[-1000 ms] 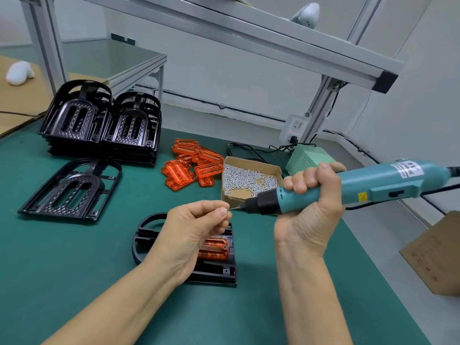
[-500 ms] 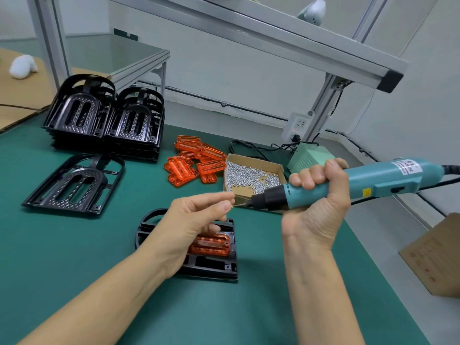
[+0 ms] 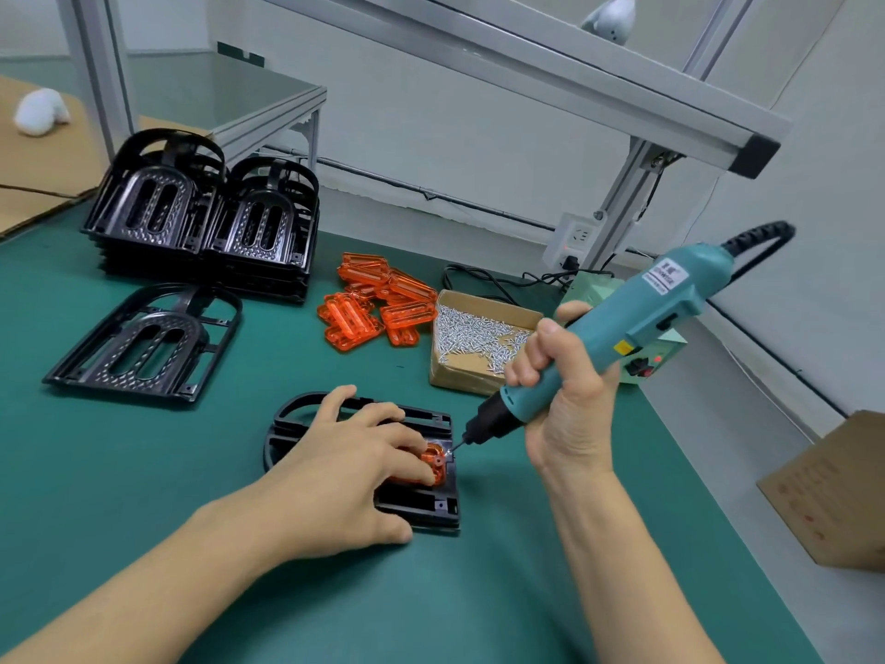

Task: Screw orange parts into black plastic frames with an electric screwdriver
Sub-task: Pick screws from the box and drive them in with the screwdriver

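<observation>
- The left hand [image 3: 349,464] lies flat, fingers straight, pressing the orange part [image 3: 433,464] into the black frame [image 3: 431,512] on the green tabletop [image 3: 143,472].
- The right hand [image 3: 565,404] has its grip wrapped round the electric screwdriver [image 3: 622,328], tilted, bit tip at the part's right corner, just beside the left fingertips.

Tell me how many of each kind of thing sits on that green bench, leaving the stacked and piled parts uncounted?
Black frames lying singly: 2
Stacks of black frames: 2
Piles of orange parts: 1
Boxes of screws: 1
Electric screwdrivers: 1
Total: 7
</observation>
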The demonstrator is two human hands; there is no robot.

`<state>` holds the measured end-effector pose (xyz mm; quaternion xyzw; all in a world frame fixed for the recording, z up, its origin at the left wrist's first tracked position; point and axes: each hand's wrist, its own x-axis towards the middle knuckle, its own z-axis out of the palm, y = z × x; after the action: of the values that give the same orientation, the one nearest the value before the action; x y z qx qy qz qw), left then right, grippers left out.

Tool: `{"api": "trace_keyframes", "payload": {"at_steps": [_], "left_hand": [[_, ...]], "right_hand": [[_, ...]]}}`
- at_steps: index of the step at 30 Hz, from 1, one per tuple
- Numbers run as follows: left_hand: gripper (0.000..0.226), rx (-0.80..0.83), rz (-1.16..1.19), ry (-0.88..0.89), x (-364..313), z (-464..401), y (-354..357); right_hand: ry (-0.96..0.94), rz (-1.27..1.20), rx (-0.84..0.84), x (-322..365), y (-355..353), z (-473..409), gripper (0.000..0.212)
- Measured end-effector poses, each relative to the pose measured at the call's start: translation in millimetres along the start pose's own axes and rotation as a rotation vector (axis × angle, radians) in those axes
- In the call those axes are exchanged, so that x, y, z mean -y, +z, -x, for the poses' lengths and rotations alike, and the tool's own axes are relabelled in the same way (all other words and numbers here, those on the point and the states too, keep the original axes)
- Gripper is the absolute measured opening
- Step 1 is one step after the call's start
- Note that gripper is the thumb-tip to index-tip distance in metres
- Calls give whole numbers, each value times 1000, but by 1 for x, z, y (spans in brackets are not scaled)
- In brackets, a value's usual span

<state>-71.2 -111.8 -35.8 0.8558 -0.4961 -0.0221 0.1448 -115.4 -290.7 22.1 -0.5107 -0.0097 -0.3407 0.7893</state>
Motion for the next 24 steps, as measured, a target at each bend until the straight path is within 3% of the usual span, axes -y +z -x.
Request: {"api": "trace_keyframes", "payload": {"at_steps": [24], "left_hand": [[51, -44, 56, 11, 4, -2, 8]], "right_hand": [[26, 167, 154, -7, 14, -3, 18]]}}
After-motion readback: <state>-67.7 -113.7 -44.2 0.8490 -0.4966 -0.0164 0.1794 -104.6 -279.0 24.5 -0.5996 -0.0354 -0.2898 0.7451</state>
